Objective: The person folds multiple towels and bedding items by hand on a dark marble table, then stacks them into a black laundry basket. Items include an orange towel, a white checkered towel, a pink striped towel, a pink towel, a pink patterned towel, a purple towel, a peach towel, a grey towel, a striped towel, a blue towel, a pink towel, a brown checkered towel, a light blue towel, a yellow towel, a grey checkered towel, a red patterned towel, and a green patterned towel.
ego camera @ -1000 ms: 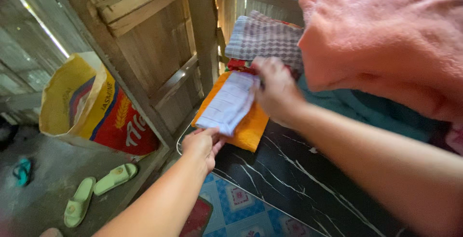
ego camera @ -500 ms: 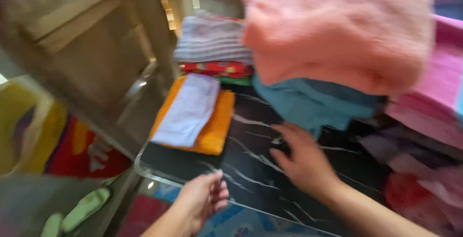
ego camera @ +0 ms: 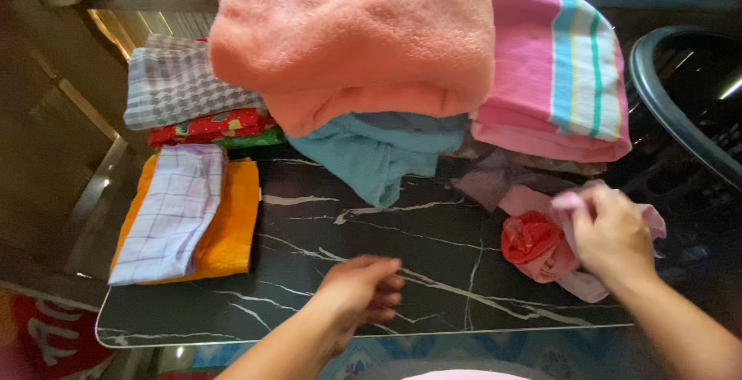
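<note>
Head view: our right hand [ego camera: 614, 233] is clamped on the pale pink cloth [ego camera: 576, 260] lying at 4 o'clock on the black marbled surface [ego camera: 371, 225], beside a crumpled red cloth [ego camera: 532, 239]. Our left hand [ego camera: 363, 287] hovers at 6 o'clock, fingers loosely curled and empty. We judge the pink cloth light, limp and non-slippery; take it by a hem or corner.

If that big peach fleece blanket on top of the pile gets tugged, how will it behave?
The peach fleece blanket would probably flop and sag, since its folds already droop over the teal cloth. It looks thick and bulky, so likely weighty for a cloth. Perched on a pile, it may drag neighbours like the pink striped towel along.
</note>
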